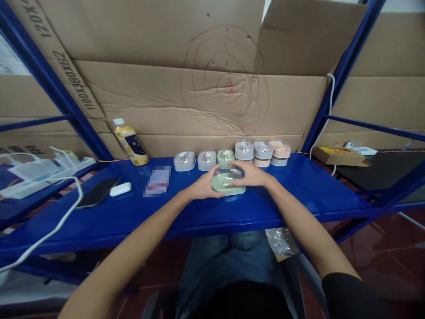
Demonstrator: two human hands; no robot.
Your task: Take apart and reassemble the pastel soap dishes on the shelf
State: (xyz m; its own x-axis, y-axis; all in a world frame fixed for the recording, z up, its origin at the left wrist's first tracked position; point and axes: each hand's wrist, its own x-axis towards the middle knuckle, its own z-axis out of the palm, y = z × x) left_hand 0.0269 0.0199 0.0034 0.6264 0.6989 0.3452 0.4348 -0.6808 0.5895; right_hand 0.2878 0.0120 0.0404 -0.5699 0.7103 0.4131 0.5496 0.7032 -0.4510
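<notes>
A light green plastic box point(219, 184) with a clear lid is held just above the front half of the blue table point(199, 212). My left hand point(204, 184) wraps round its left side, thumb at the lower front edge. From the right, my right hand point(250, 174) grips it with the fingers curled over the lid and top. Behind it stands another small green box point(225, 156). Two grey boxes with clear lids, a left one point(184, 161) and a right one point(207, 161), sit in the same row.
Stacked boxes, with a grey top box point(244, 150), a second grey one point(262, 150) and a pink one point(280, 149), stand at the back right. Leftward are a yellow bottle point(131, 144), a blurred card-like item point(157, 180), a white earbud case point(120, 189) and a black phone point(97, 192).
</notes>
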